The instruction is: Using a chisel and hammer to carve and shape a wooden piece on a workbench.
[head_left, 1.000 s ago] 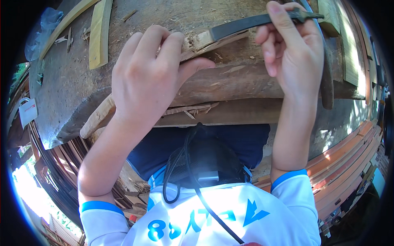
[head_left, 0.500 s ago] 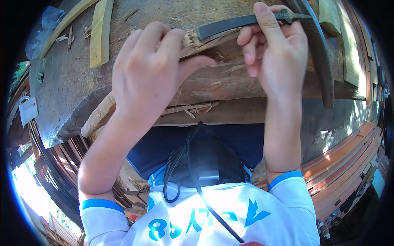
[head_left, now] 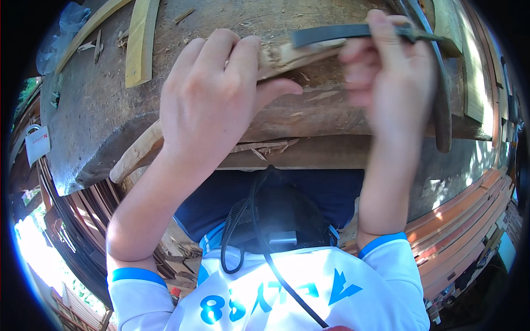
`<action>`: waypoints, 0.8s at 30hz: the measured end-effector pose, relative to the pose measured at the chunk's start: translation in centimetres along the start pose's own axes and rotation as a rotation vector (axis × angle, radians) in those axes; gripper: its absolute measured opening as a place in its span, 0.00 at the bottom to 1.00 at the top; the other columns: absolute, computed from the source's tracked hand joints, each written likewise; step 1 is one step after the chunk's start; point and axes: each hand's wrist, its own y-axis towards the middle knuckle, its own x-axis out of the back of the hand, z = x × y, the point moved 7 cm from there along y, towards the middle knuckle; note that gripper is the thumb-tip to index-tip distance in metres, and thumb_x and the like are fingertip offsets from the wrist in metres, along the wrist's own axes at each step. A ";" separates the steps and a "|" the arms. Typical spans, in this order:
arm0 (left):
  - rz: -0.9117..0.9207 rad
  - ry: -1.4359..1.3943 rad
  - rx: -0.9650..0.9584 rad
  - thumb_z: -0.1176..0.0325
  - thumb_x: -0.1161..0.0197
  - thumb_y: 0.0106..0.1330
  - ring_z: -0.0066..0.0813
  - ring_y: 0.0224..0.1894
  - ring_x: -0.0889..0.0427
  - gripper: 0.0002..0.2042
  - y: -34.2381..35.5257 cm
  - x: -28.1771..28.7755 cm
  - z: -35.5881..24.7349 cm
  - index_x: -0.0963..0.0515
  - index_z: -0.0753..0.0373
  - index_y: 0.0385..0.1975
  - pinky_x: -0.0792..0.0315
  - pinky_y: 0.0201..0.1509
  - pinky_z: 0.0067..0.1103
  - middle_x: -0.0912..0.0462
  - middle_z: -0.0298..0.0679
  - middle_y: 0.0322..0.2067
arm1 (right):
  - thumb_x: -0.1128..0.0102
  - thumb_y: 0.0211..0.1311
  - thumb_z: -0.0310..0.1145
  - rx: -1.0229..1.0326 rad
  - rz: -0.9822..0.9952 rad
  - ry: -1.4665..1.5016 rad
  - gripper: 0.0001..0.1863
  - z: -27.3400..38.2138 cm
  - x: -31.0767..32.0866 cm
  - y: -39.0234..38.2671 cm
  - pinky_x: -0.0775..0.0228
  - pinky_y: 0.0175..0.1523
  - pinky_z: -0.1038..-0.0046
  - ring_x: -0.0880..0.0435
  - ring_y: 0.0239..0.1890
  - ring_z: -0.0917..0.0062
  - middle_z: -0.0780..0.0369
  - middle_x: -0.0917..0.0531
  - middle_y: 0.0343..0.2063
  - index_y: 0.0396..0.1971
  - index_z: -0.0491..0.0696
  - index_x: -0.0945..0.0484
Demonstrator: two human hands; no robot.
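Note:
My left hand (head_left: 212, 94) is wrapped over a rough, splintered piece of wood (head_left: 292, 60), its thumb stretched along the near side. A pale, rounded wooden end (head_left: 135, 151) sticks out below that wrist; whether it belongs to the same piece is hidden. My right hand (head_left: 403, 77), smeared by motion, grips a chisel (head_left: 331, 36) with a long, flat, dark blade. The blade points left and lies just above or against the wood's chipped end; contact is hard to judge.
The thick wooden workbench (head_left: 105, 99) carries chips and a pale batten (head_left: 142, 49) at the left. A clear plastic bag (head_left: 63, 36) lies farther left. Beside my right hand is a curved, dark-handled tool (head_left: 443, 118). Stacked boards (head_left: 464, 215) stand at the right.
My right hand and the chisel have moved right, and more of the wood's chipped end shows. The left hand has shifted slightly right, still over the wood.

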 end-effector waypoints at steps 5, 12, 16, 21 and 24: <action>0.036 0.021 0.032 0.45 0.18 0.43 0.32 0.27 0.19 0.28 -0.5 0.2 0.6 0.15 0.62 0.36 0.23 0.33 0.25 0.20 0.34 0.28 | 0.44 0.78 0.36 0.001 -0.001 -0.021 0.12 1.9 2.1 0.7 0.45 0.10 0.85 0.28 0.11 0.87 0.62 0.18 0.20 0.35 0.45 0.21; 0.055 0.004 0.054 0.46 0.18 0.43 0.32 0.28 0.19 0.28 -0.2 0.1 0.7 0.15 0.63 0.36 0.23 0.33 0.25 0.20 0.35 0.29 | 0.44 0.78 0.37 -0.099 -0.048 -0.031 0.12 -0.2 0.3 -0.3 0.46 0.09 0.84 0.30 0.09 0.88 0.62 0.18 0.18 0.43 0.43 0.19; 0.031 -0.002 0.027 0.46 0.18 0.43 0.33 0.28 0.19 0.28 -0.1 0.0 0.2 0.15 0.62 0.36 0.23 0.33 0.26 0.19 0.35 0.29 | 0.46 0.79 0.35 -0.234 -0.104 -0.355 0.12 0.5 0.5 -0.7 0.44 0.09 0.83 0.30 0.09 0.86 0.61 0.18 0.18 0.42 0.43 0.19; 0.052 0.012 0.065 0.47 0.18 0.42 0.33 0.28 0.18 0.28 -0.4 0.0 1.0 0.15 0.62 0.36 0.23 0.32 0.26 0.19 0.36 0.29 | 0.50 0.81 0.34 -0.021 0.098 0.067 0.13 1.1 -0.1 -0.3 0.43 0.10 0.83 0.29 0.09 0.84 0.60 0.18 0.18 0.43 0.42 0.18; 0.017 -0.010 0.022 0.47 0.17 0.42 0.33 0.28 0.18 0.27 -0.1 0.2 0.3 0.15 0.62 0.36 0.23 0.32 0.26 0.19 0.36 0.29 | 0.51 0.81 0.34 -0.118 -0.034 -0.167 0.14 1.0 2.6 0.6 0.44 0.09 0.82 0.29 0.08 0.83 0.60 0.19 0.18 0.42 0.40 0.19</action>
